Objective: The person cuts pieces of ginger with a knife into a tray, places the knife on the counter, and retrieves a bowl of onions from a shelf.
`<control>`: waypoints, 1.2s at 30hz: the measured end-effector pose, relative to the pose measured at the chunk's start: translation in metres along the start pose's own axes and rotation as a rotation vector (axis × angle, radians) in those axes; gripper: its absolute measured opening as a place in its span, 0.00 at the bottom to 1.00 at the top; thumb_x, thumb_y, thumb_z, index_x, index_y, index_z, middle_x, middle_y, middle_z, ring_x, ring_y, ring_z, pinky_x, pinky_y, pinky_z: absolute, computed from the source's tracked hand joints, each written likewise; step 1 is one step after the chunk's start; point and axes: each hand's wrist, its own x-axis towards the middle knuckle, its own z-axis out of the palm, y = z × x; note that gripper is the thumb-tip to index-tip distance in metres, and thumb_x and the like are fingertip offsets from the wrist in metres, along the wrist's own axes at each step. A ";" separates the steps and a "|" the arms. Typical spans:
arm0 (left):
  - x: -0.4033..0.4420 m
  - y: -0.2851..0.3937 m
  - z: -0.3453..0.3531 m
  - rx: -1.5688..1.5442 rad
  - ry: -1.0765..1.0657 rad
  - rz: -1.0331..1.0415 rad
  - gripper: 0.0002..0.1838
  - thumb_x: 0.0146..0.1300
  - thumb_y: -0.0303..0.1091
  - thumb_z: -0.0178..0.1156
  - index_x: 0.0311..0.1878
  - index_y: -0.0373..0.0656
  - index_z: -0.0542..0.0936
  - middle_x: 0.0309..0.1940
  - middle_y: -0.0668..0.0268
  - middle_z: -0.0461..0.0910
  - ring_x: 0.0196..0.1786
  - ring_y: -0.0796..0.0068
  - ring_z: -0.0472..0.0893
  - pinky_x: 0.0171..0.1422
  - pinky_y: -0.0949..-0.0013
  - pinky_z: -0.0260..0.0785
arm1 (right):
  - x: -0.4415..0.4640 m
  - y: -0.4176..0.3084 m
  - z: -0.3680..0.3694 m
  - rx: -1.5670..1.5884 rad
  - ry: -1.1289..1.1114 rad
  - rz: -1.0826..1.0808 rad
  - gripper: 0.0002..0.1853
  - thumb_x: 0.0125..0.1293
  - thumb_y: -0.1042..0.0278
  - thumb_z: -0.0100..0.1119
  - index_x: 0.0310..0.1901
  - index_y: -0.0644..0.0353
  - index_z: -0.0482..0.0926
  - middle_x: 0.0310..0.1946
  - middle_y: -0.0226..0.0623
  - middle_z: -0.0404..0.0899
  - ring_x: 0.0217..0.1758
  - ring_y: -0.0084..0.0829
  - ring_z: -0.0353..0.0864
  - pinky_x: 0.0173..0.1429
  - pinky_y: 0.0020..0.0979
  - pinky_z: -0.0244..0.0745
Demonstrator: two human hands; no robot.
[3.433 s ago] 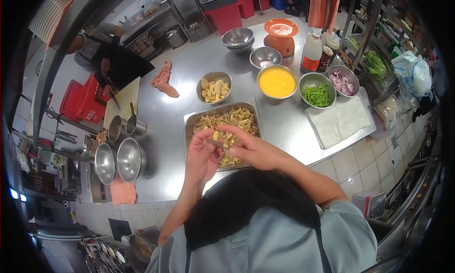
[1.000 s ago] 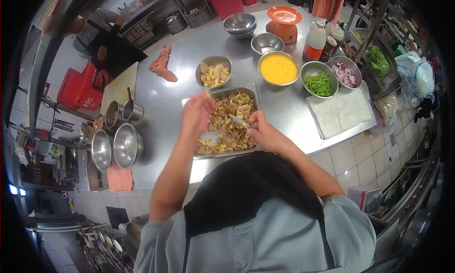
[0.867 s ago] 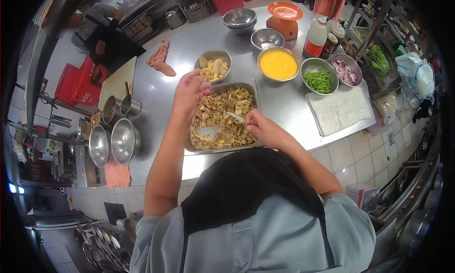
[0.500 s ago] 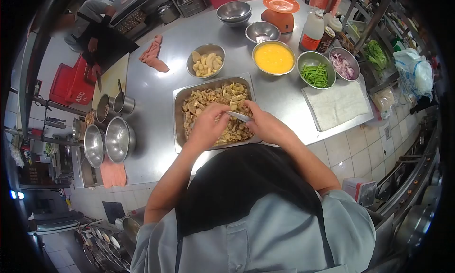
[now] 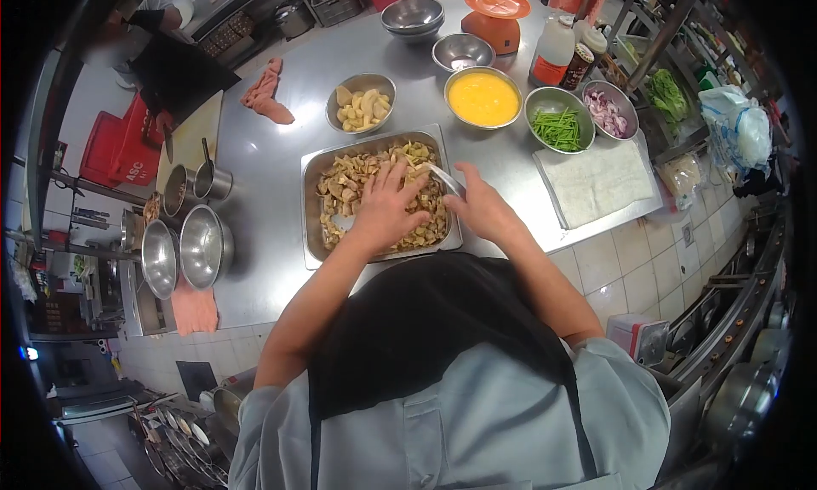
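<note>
A rectangular metal tray [image 5: 311, 226] in front of me holds a layer of chopped, brownish cooked food pieces [image 5: 340, 188]. My left hand [image 5: 391, 207] lies over the food, palm down, with its fingers spread and nothing gripped. At the tray's right side my right hand [image 5: 485, 211] is closed on a slim, shiny metal utensil [image 5: 448, 181]. Its working end points up and left over the food; whether it is a knife or a spoon I cannot tell. Just behind the tray stands a metal bowl of pale yellow peeled pieces [image 5: 366, 108].
Bowls of yellow liquid [image 5: 483, 98], cut green vegetables [image 5: 557, 131] and sliced purple onion [image 5: 609, 115] stand at the right, behind a folded white cloth [image 5: 591, 183]. An orange scale [image 5: 494, 30] is at the back. Metal bowls [image 5: 202, 247] and pots are at left; another person stands beyond.
My left hand has let go of the utensil's tip and opened flat over the food. The utensil, in my right hand, now tilts more steeply. The person at the back left has shifted.
</note>
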 end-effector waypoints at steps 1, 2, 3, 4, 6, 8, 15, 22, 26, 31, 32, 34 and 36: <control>0.000 0.002 0.001 0.002 -0.042 0.010 0.36 0.62 0.53 0.71 0.72 0.54 0.77 0.76 0.48 0.66 0.80 0.40 0.60 0.82 0.38 0.52 | 0.002 0.002 0.004 0.015 0.009 0.008 0.40 0.71 0.62 0.67 0.78 0.60 0.55 0.50 0.64 0.84 0.55 0.57 0.86 0.60 0.50 0.79; -0.001 0.001 -0.002 0.011 -0.096 0.008 0.34 0.61 0.52 0.72 0.70 0.53 0.79 0.74 0.49 0.68 0.79 0.41 0.62 0.82 0.39 0.54 | 0.004 0.007 0.008 0.030 0.015 0.002 0.41 0.71 0.62 0.68 0.78 0.60 0.55 0.50 0.64 0.84 0.55 0.57 0.86 0.60 0.50 0.79; -0.005 -0.002 -0.010 0.020 -0.151 0.004 0.32 0.60 0.51 0.72 0.67 0.52 0.80 0.73 0.49 0.69 0.77 0.42 0.64 0.81 0.39 0.56 | 0.005 0.013 0.014 0.045 0.019 -0.005 0.42 0.70 0.61 0.69 0.78 0.59 0.55 0.49 0.63 0.84 0.54 0.57 0.86 0.60 0.49 0.79; -0.011 -0.006 -0.017 0.029 -0.206 -0.003 0.31 0.59 0.50 0.72 0.65 0.52 0.82 0.71 0.50 0.71 0.76 0.43 0.67 0.80 0.40 0.58 | 0.005 0.016 0.017 0.060 0.020 -0.012 0.42 0.70 0.61 0.70 0.78 0.59 0.55 0.49 0.63 0.84 0.54 0.57 0.86 0.60 0.48 0.79; -0.032 -0.014 -0.026 -0.030 -0.137 -0.070 0.25 0.59 0.44 0.71 0.60 0.49 0.83 0.68 0.51 0.73 0.72 0.43 0.71 0.76 0.42 0.64 | 0.005 0.018 0.017 0.077 0.013 0.001 0.42 0.70 0.61 0.69 0.78 0.58 0.55 0.47 0.62 0.84 0.53 0.57 0.86 0.60 0.48 0.79; -0.050 -0.028 -0.031 -0.063 -0.076 -0.121 0.20 0.60 0.38 0.70 0.56 0.47 0.84 0.66 0.52 0.74 0.68 0.44 0.74 0.72 0.45 0.69 | 0.005 0.018 0.018 0.090 -0.001 0.016 0.42 0.70 0.61 0.69 0.78 0.58 0.55 0.47 0.61 0.84 0.53 0.57 0.86 0.60 0.47 0.79; -0.061 -0.053 -0.046 -0.204 -0.126 -0.402 0.13 0.62 0.29 0.65 0.51 0.43 0.83 0.60 0.54 0.78 0.60 0.48 0.80 0.62 0.47 0.74 | 0.005 0.005 0.010 0.112 -0.056 0.063 0.39 0.70 0.63 0.68 0.77 0.62 0.57 0.49 0.64 0.84 0.55 0.57 0.86 0.60 0.48 0.79; -0.010 -0.040 -0.051 0.125 -0.011 -0.363 0.25 0.63 0.46 0.69 0.61 0.46 0.83 0.63 0.57 0.78 0.67 0.50 0.75 0.69 0.45 0.68 | 0.007 0.015 0.017 0.146 -0.049 0.058 0.38 0.70 0.63 0.68 0.76 0.62 0.60 0.50 0.63 0.84 0.55 0.57 0.85 0.61 0.48 0.78; 0.001 -0.039 -0.022 0.137 -0.227 -0.235 0.31 0.67 0.49 0.67 0.71 0.52 0.77 0.75 0.57 0.69 0.77 0.50 0.68 0.77 0.44 0.62 | 0.007 0.014 0.015 0.149 -0.068 0.073 0.38 0.70 0.63 0.68 0.76 0.62 0.60 0.51 0.63 0.83 0.56 0.57 0.85 0.62 0.47 0.77; -0.025 -0.007 -0.029 -0.048 -0.399 -0.086 0.30 0.69 0.47 0.65 0.73 0.55 0.75 0.78 0.56 0.67 0.77 0.47 0.68 0.80 0.44 0.59 | 0.006 0.013 0.014 0.176 -0.101 0.106 0.38 0.70 0.64 0.68 0.76 0.64 0.60 0.53 0.64 0.83 0.59 0.57 0.84 0.64 0.47 0.77; -0.025 -0.006 -0.031 -0.105 -0.422 -0.092 0.30 0.68 0.47 0.66 0.73 0.55 0.75 0.77 0.56 0.68 0.76 0.46 0.70 0.79 0.44 0.60 | 0.008 0.014 0.015 0.170 -0.094 0.098 0.38 0.70 0.64 0.68 0.76 0.64 0.60 0.54 0.64 0.83 0.59 0.57 0.84 0.64 0.47 0.77; -0.010 -0.011 -0.026 -0.082 -0.323 -0.197 0.28 0.67 0.45 0.67 0.69 0.52 0.79 0.74 0.55 0.71 0.72 0.47 0.73 0.77 0.45 0.63 | 0.010 0.014 0.017 0.155 -0.080 0.080 0.38 0.70 0.63 0.68 0.76 0.65 0.60 0.54 0.64 0.83 0.60 0.56 0.84 0.64 0.47 0.77; 0.004 -0.020 -0.020 -0.030 -0.171 -0.226 0.25 0.66 0.43 0.68 0.66 0.50 0.81 0.71 0.54 0.74 0.69 0.48 0.75 0.75 0.46 0.66 | 0.010 0.011 0.015 0.160 -0.084 0.074 0.38 0.71 0.63 0.68 0.75 0.66 0.61 0.54 0.64 0.83 0.60 0.56 0.84 0.64 0.47 0.77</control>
